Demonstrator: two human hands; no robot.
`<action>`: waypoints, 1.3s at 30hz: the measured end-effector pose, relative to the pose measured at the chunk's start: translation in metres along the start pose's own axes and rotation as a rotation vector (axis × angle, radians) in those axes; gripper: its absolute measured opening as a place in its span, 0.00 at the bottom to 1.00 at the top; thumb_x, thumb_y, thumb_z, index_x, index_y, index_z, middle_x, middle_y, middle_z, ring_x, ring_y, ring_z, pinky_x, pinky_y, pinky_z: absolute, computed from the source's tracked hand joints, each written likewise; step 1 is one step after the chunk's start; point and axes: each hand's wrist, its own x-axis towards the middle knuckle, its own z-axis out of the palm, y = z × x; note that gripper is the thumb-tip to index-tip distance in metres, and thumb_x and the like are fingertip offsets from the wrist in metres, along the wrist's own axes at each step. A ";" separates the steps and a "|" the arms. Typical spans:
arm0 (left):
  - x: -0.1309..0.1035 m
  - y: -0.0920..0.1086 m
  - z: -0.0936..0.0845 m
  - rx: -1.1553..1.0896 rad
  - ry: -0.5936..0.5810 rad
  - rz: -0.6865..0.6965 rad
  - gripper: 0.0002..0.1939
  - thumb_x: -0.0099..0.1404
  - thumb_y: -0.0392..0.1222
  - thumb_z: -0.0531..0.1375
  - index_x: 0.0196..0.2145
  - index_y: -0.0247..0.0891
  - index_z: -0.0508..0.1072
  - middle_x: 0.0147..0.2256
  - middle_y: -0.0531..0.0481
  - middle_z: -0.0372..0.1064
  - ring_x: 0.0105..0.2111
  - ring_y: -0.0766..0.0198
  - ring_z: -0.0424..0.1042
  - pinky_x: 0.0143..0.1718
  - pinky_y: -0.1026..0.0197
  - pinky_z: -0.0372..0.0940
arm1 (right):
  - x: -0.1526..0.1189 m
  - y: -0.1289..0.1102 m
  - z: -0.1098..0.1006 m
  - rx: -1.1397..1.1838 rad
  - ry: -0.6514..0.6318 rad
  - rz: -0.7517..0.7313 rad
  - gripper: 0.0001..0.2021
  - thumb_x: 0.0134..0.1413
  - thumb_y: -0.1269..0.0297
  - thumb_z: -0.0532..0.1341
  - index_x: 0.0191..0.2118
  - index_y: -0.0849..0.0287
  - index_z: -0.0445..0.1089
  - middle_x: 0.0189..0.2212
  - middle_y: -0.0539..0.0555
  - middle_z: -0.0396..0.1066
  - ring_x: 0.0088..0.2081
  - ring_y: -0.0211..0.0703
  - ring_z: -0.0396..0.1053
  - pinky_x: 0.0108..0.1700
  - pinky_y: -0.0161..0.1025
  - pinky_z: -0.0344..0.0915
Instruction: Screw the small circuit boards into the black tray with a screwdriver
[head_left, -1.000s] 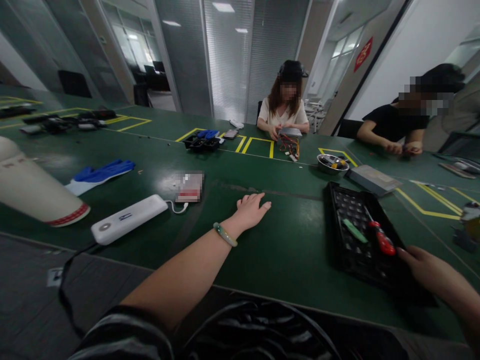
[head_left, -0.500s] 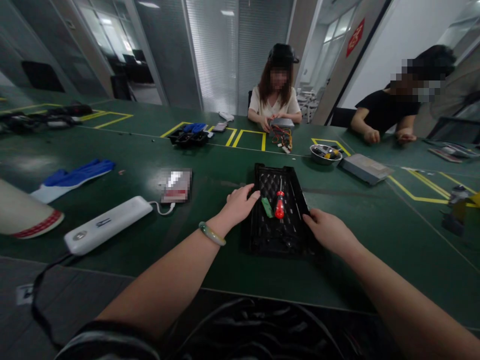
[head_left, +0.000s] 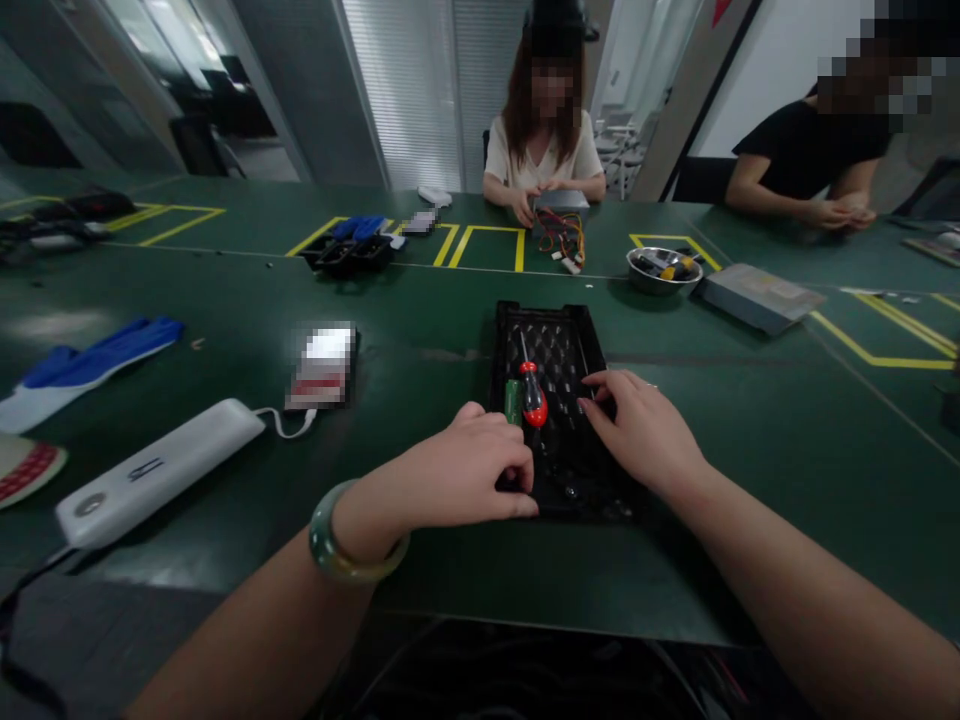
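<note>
A black tray [head_left: 562,460] with a dimpled floor lies on the green table in front of me. Inside it are a red and black screwdriver [head_left: 533,397], its shaft pointing away from me, and a small green piece [head_left: 513,402] to its left. My left hand [head_left: 487,460] is over the tray's near left side, fingers curled down; whether it grips the edge is hidden. At the tray's right wall is my right hand [head_left: 626,415], thumb and fingers apart, fingertips at the rim and nothing visible between them.
A white power bank [head_left: 161,470] is cabled to a phone [head_left: 324,368] on the left, near a blue and white glove [head_left: 90,370]. Farther off are a metal bowl of tools [head_left: 664,272], a grey metal box [head_left: 761,297] and two people across the table.
My left hand has moved nearer to me along the tray's left side and curled. The right hand has shifted up and inward. Screwdriver and green piece now lie farther left in the tray.
</note>
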 end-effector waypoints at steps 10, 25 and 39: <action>0.000 0.007 0.014 0.050 0.000 -0.154 0.03 0.64 0.45 0.64 0.34 0.46 0.75 0.35 0.56 0.76 0.39 0.60 0.70 0.44 0.51 0.51 | -0.011 0.007 -0.009 0.220 -0.037 -0.070 0.05 0.63 0.62 0.61 0.41 0.53 0.74 0.38 0.49 0.72 0.39 0.40 0.70 0.43 0.39 0.63; 0.003 0.020 0.016 0.113 0.017 -0.088 0.07 0.71 0.42 0.57 0.35 0.45 0.74 0.34 0.55 0.76 0.38 0.60 0.71 0.43 0.51 0.53 | -0.047 -0.027 -0.017 0.027 -0.301 -0.285 0.04 0.52 0.66 0.68 0.32 0.53 0.72 0.31 0.47 0.71 0.34 0.45 0.69 0.41 0.46 0.63; 0.027 -0.016 0.019 0.407 0.307 -0.366 0.19 0.67 0.46 0.60 0.54 0.39 0.76 0.58 0.43 0.67 0.56 0.44 0.61 0.52 0.43 0.56 | -0.031 -0.012 -0.015 0.082 -0.226 -0.148 0.06 0.61 0.65 0.63 0.42 0.54 0.75 0.39 0.50 0.73 0.41 0.45 0.71 0.44 0.44 0.65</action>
